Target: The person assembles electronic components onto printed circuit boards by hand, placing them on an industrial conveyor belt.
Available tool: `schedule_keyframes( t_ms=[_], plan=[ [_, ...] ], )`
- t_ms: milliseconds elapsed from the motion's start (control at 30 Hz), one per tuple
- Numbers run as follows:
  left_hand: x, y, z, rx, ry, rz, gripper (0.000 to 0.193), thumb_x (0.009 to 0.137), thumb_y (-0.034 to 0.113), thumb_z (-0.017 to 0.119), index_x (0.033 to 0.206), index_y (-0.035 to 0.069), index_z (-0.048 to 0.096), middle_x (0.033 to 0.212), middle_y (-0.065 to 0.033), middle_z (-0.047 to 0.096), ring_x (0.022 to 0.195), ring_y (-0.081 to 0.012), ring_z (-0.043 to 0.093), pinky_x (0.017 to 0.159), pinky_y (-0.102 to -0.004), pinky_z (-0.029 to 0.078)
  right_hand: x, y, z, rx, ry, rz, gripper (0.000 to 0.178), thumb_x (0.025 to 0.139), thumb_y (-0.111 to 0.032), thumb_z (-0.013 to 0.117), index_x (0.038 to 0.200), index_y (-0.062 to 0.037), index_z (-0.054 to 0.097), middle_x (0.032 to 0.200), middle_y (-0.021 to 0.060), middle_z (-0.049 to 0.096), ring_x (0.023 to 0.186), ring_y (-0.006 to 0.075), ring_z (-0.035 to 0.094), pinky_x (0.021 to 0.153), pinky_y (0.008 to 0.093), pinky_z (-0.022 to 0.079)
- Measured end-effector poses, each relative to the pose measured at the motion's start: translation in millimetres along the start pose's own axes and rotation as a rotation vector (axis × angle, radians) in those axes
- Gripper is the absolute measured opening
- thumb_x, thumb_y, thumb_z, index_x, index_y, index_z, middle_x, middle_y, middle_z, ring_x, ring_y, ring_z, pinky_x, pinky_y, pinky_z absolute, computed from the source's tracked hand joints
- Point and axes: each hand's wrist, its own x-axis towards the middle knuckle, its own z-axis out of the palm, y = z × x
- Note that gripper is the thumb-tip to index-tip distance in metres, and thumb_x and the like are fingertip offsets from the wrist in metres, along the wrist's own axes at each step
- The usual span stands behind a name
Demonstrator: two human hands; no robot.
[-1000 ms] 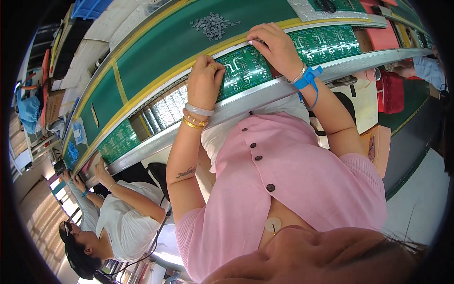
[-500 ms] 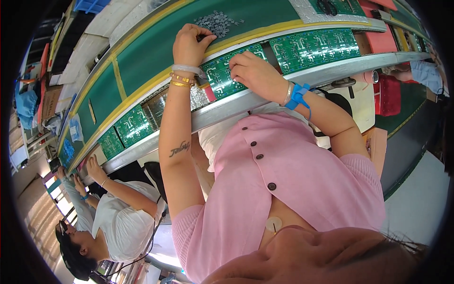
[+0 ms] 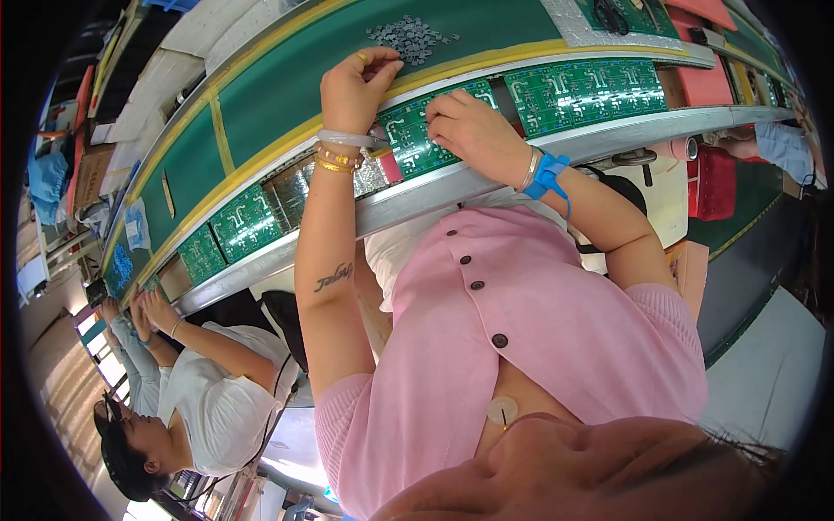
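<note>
My left hand point(image 3: 354, 91) hovers over the green work surface beside a heap of small dark grey parts point(image 3: 415, 40). Its thumb and fingertips are pinched together at the heap's near edge; whatever is between them is too small to make out. Over a green circuit board point(image 3: 401, 143) on the rail, my right hand point(image 3: 473, 137) is bent low with its fingers curled and closed, their tips close to the board's surface. What those fingers hold, if anything, is hidden. A blue strap point(image 3: 547, 174) circles my right wrist.
More green circuit boards, one to the right point(image 3: 586, 95) and one to the left point(image 3: 248, 219), lie along the metal rail point(image 3: 417, 195). Blue small parts point(image 3: 122, 265) lie at the surface's far left. A co-worker in a white shirt point(image 3: 230, 408) works there.
My left hand stays by the grey heap, its fingers turned a little. My right hand remains over the same board. The co-worker's hands have shifted left along the rail.
</note>
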Motion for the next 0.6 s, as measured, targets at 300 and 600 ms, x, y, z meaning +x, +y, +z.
schedule_keyframes(
  t_ms=[300,600],
  plan=[
    [-53.5,3.1,-21.2,-0.074,-0.142,-0.221,0.012,0.077,0.008,0.066,0.088,0.002,0.068,0.075,-0.0057,0.067,0.066,-0.01,0.062,0.061,-0.0228,0.048,41.7,48.7,-27.1,-0.149,0.212,0.13,0.012,0.076,-0.013,0.061,0.087,-0.0073,0.062,0.088,0.0047,0.056,0.084,0.025,0.052,0.073,0.0354,0.044],
    [-68.2,3.7,-15.9,0.17,-0.134,0.06,0.009,0.075,0.004,0.065,0.081,-0.001,0.063,0.089,-0.0087,0.055,0.066,-0.0196,0.06,0.06,-0.0289,0.049,60.2,59.3,-10.4,-0.18,0.18,0.119,0.009,0.077,-0.013,0.061,0.085,-0.0083,0.059,0.083,0.0045,0.056,0.082,0.0256,0.053,0.071,0.0357,0.045]
  ],
)
